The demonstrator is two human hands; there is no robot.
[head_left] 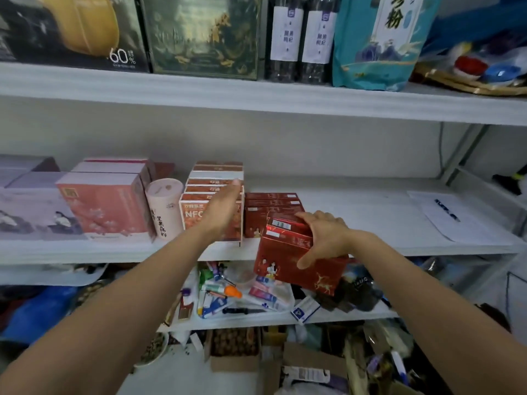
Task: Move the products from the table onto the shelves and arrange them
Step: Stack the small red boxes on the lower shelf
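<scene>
Red box [281, 252] nr dark-red boxes [271, 208]

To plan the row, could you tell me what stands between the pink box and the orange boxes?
A pale pink tube stands upright between them, seen in the head view.

**Two white shelves, stocked**

On the middle shelf [356, 249], from its left end: lavender boxes [31, 212], pink boxes [108, 206], a pale canister [165, 206], orange boxes [196, 215], dark red boxes [271, 201]. Near the right end, a paper sheet [462, 223] with a pen [447, 210]. The upper shelf [256, 95] carries two bottles [302, 38] beside a teal bag [376, 44].
</scene>
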